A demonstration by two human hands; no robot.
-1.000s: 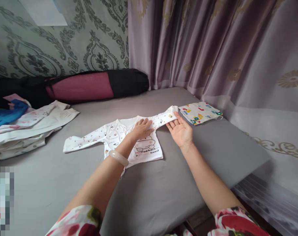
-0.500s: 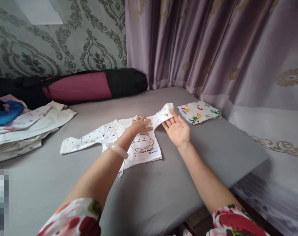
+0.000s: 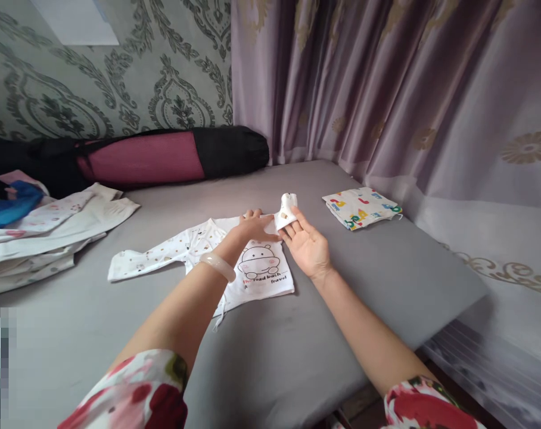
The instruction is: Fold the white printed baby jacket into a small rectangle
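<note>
Our right hand (image 3: 307, 247), open, lifted sleeve (image 3: 286, 210) inward since a second ago | left hand (image 3: 251, 227) flat, pinned baby shirt (image 3: 248, 265) | fold half done.

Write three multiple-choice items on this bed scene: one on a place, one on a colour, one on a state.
1. Where does the folded letter-print cloth lie?
A. right of the baby shirt, near the curtain
B. on the pile at the left
C. on the long bag

2. What colour is the bed cover?
A. blue
B. grey
C. white

3. How is the shirt's sleeve by the right hand?
A. flat on the bed
B. tucked out of sight
C. lifted on the fingers

Answers: 1 A, it sits alone beside the curtain. 2 B, the bare cover is grey. 3 C, the right sleeve stands up off the bed while the left hand presses the shirt.
</note>
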